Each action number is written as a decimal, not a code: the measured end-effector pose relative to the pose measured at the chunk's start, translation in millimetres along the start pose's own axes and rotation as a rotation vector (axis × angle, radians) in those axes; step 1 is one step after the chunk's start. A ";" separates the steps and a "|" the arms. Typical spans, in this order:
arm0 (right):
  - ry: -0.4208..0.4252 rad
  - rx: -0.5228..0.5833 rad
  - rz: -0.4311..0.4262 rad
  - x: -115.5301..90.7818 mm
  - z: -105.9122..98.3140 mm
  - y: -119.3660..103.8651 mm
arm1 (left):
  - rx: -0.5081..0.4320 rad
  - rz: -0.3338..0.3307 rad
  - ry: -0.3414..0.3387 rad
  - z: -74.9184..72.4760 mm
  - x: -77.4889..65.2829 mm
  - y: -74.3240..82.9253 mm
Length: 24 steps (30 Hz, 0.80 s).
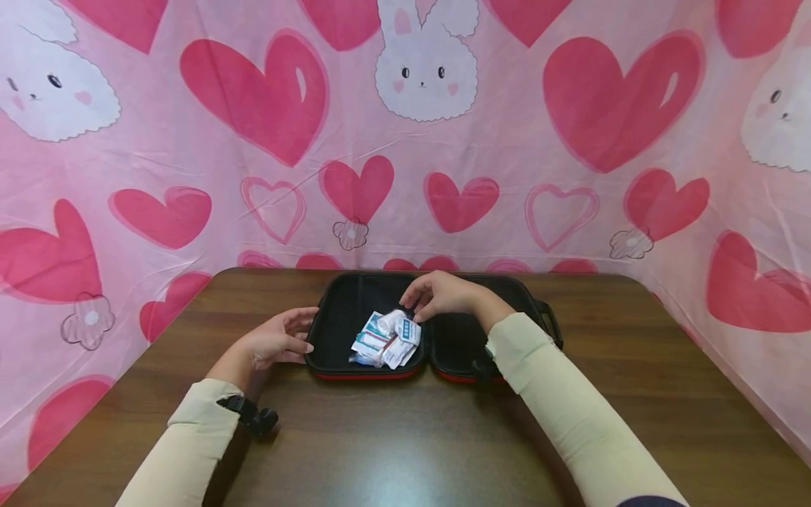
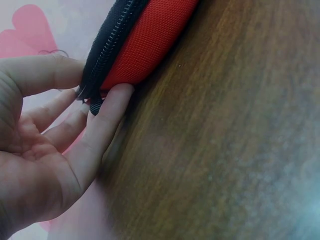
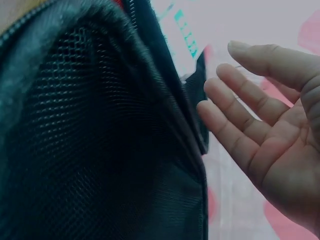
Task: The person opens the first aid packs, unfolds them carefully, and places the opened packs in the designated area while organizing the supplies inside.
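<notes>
An unzipped black-lined case [image 1: 329, 331] with a red outer shell lies spread flat on the table. Its left half holds a small heap of white and blue-green packets [image 1: 380, 341]. At the case's left edge my left hand [image 1: 277, 338] holds the rim; in the left wrist view its thumb meets the black zip [image 2: 107, 50] and a finger lies against the red side [image 2: 155, 40]. Over the middle of the case, just above the packets, hovers my right hand [image 1: 440, 292]. Its fingers [image 3: 235, 135] are loosely bent, and nothing shows between them.
The case's right half has a black mesh pocket [image 3: 75, 140] inside, and a black handle [image 1: 550, 324] sticks out at its right end. Brown wooden table [image 1: 380, 436] surrounds the case. Behind stands a pink cloth [image 1: 507, 141] printed with hearts and rabbits.
</notes>
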State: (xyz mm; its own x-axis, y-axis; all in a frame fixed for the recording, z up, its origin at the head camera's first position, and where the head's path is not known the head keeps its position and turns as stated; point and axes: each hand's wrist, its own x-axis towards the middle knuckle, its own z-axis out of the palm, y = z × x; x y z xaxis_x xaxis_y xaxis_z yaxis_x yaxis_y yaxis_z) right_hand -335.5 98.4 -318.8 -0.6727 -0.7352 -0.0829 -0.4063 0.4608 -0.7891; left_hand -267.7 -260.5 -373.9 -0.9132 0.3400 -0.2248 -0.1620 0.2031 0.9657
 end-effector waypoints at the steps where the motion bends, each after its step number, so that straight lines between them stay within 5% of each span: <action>1: -0.005 -0.007 0.007 2.5 0.9 0.5 | -0.001 0.003 -0.004 0.1 0.1 0.1; 16: -0.094 -0.127 0.019 21.7 11.8 0.2 | -0.004 -0.006 0.006 -3.3 0.4 0.0; 24: -0.059 -0.052 0.014 21.0 9.3 5.6 | -0.012 -0.002 0.000 -2.6 0.6 -1.0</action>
State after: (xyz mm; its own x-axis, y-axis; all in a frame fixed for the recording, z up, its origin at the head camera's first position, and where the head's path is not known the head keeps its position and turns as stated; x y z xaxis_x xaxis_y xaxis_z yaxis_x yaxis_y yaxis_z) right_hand -346.1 80.9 -330.6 -0.6416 -0.7558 -0.1305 -0.4297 0.4951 -0.7552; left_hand -269.0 -262.9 -374.6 -0.9128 0.3401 -0.2263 -0.1678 0.1927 0.9668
